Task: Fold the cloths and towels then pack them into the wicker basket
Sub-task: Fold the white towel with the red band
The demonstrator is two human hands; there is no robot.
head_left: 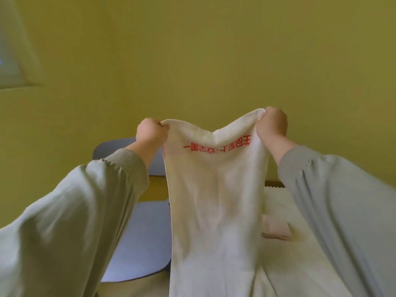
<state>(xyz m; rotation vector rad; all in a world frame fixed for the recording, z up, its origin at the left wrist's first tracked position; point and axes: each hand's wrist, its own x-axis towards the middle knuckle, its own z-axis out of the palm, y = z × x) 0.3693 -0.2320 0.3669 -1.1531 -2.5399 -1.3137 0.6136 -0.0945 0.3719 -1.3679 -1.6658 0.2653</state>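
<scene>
1. Left grip (151, 132): fingers curled, pinching the top left corner of the towel (214, 200).
2. Right grip (272, 123): fingers curled, pinching the top right corner, slightly higher than my left.
3. Towel position: held up in the air in front of me, between both grips, hanging lengthwise. Its lower end runs out of view at the bottom.
4. Marking: one line of red characters (216, 146) sits just below the top edge. They appear upside down from my side and seem to read 生命至上·安全第一.
5. Edges: the top edge sags in a shallow V between the grips. The left and right side edges drop nearly straight, with soft vertical folds between them.
6. Room, left: a blue chair (141, 239) stands beside the towel's left edge, below my left sleeve (75, 221).
7. Room, right: a cream cover (285, 264) lies on the worktop, with a pink folded cloth (275, 230) on it, just beside the towel's right edge.
8. Room, ahead: a plain yellow wall (214, 61) stands behind the towel.
</scene>
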